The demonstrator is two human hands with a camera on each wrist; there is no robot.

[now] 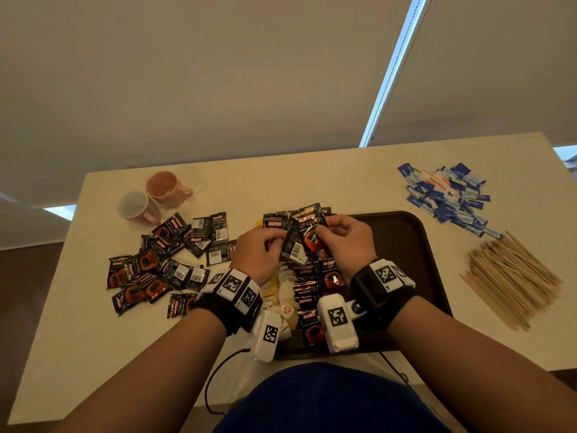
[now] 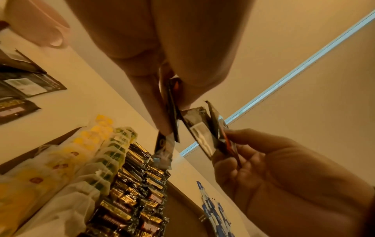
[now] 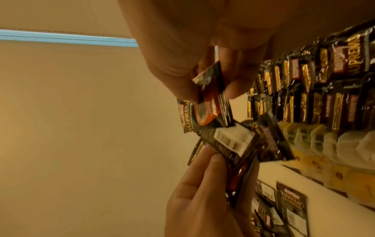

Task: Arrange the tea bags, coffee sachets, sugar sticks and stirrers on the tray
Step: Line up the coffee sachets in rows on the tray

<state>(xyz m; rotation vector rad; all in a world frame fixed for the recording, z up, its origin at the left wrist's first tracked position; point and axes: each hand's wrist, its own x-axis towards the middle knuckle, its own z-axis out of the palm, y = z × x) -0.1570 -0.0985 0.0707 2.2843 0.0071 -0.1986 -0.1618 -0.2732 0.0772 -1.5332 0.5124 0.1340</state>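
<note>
Glossy black foil coffee sachets are fanned above the dark brown tray, pinched from one side by the left hand and from the other by the right hand. Beneath lie overlapping sachet rows beside gauzy tea bags; blue paper sugar sticks and slim wooden stirrers lie heaped on the table.

Coffee sachets: "KOPIKO", "SUPREMO"; sugar stick: "Tapa King"

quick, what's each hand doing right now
Left hand: pinching coffee sachets above the tray.
Right hand: pinching a coffee sachet too.
</note>
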